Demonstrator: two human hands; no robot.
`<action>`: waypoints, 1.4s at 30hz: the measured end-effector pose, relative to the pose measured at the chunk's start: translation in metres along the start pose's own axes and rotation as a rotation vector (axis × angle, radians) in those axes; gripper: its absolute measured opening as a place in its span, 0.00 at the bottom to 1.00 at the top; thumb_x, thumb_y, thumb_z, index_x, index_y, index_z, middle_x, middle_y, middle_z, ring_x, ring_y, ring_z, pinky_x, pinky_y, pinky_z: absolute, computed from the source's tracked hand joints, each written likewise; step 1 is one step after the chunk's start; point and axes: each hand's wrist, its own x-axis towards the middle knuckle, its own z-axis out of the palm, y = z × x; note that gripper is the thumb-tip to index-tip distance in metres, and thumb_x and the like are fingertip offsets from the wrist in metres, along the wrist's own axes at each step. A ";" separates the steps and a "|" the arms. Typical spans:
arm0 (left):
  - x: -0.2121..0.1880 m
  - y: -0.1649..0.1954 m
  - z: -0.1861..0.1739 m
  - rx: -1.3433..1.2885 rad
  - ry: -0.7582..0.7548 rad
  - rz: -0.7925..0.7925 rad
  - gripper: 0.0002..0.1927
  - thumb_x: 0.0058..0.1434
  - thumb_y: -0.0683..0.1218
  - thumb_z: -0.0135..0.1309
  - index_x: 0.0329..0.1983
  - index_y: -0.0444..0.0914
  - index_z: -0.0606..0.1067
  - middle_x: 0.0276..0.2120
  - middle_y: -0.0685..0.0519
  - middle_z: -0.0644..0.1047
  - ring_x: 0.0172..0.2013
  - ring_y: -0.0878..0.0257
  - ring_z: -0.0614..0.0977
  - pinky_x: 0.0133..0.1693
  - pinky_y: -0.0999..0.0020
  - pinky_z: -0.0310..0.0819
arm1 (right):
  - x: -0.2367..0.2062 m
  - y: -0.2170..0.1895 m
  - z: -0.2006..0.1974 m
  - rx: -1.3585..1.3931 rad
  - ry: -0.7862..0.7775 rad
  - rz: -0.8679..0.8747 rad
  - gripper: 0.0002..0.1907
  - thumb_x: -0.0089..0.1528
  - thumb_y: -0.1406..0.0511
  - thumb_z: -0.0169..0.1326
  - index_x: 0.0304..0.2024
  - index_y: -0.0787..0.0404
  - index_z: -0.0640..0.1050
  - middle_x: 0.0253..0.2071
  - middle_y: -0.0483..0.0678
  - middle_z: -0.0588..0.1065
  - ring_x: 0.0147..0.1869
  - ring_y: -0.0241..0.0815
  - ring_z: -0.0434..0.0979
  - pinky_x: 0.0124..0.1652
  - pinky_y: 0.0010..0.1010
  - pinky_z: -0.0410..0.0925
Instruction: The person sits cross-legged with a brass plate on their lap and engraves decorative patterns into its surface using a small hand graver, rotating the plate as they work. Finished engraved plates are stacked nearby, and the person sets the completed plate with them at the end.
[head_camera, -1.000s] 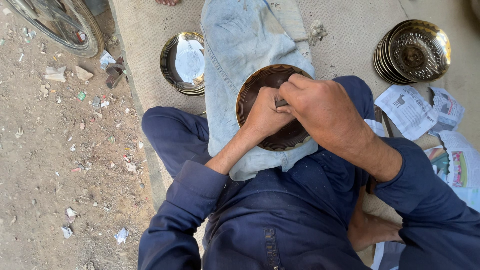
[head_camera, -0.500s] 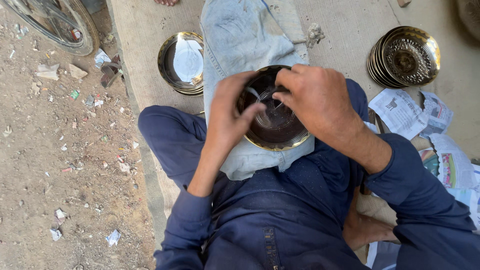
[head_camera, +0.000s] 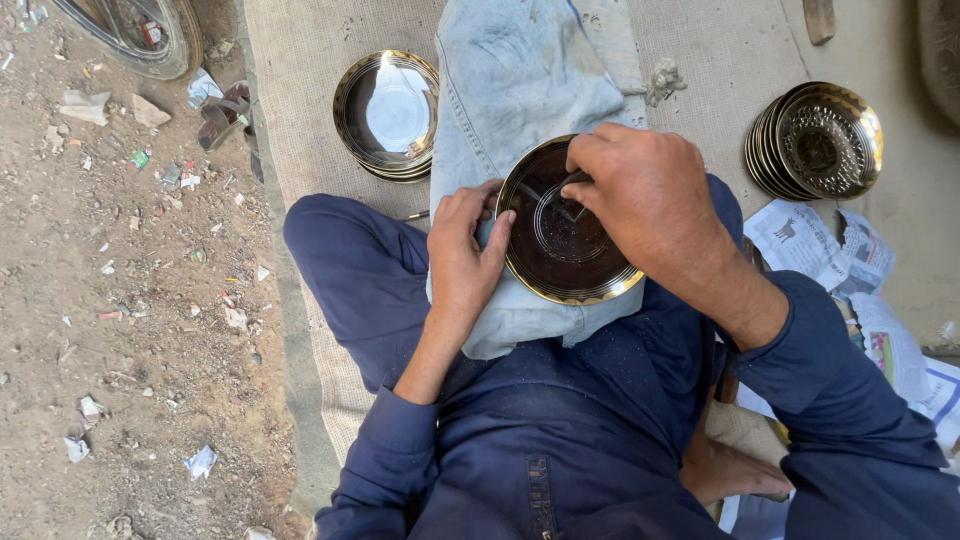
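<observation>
Since half a second ago, the left hand (head_camera: 462, 255) has slid off the top of the brass plate (head_camera: 565, 235) and now lies along its 9 o'clock rim, while the plate shows more of its dark inner face. The plate rests on a pale denim cloth (head_camera: 520, 90) spread over the person's lap, near the middle of the view. Left fingers curl around the plate's edge and the cloth beneath it, steadying the plate. The right hand (head_camera: 650, 195) sits over the plate's 1 o'clock side, fingers clenched around a small metal tool (head_camera: 572, 200) whose tip touches the plate's inner surface. At 10 o'clock from the plate, a stack of shiny plates (head_camera: 387, 110) lies on woven matting (head_camera: 300, 120). At 2 o'clock, well apart, a second stack of patterned brass plates (head_camera: 818, 140) leans on the ground, with newspaper sheets (head_camera: 815, 240) just below it. Littered dirt (head_camera: 120, 300) fills the 9 o'clock side.
</observation>
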 end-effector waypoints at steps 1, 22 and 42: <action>0.000 0.000 0.000 0.005 0.008 0.008 0.18 0.58 0.38 0.61 0.53 0.34 0.78 0.36 0.49 0.76 0.38 0.56 0.75 0.44 0.64 0.72 | 0.001 0.000 0.000 -0.011 0.011 0.025 0.13 0.54 0.62 0.69 0.36 0.60 0.81 0.33 0.50 0.77 0.38 0.55 0.80 0.36 0.44 0.70; 0.034 -0.005 0.015 0.322 -0.040 0.054 0.16 0.67 0.51 0.56 0.28 0.35 0.75 0.26 0.42 0.76 0.28 0.40 0.79 0.31 0.49 0.69 | 0.004 -0.007 0.012 -0.048 0.029 0.119 0.19 0.48 0.60 0.71 0.34 0.62 0.78 0.34 0.53 0.75 0.37 0.57 0.80 0.36 0.45 0.72; 0.005 0.013 0.023 0.413 0.028 -0.021 0.18 0.69 0.52 0.54 0.28 0.35 0.73 0.24 0.39 0.76 0.28 0.37 0.78 0.30 0.45 0.67 | -0.011 0.000 0.012 -0.086 0.117 0.236 0.20 0.47 0.59 0.73 0.32 0.62 0.77 0.33 0.54 0.76 0.36 0.60 0.80 0.33 0.49 0.71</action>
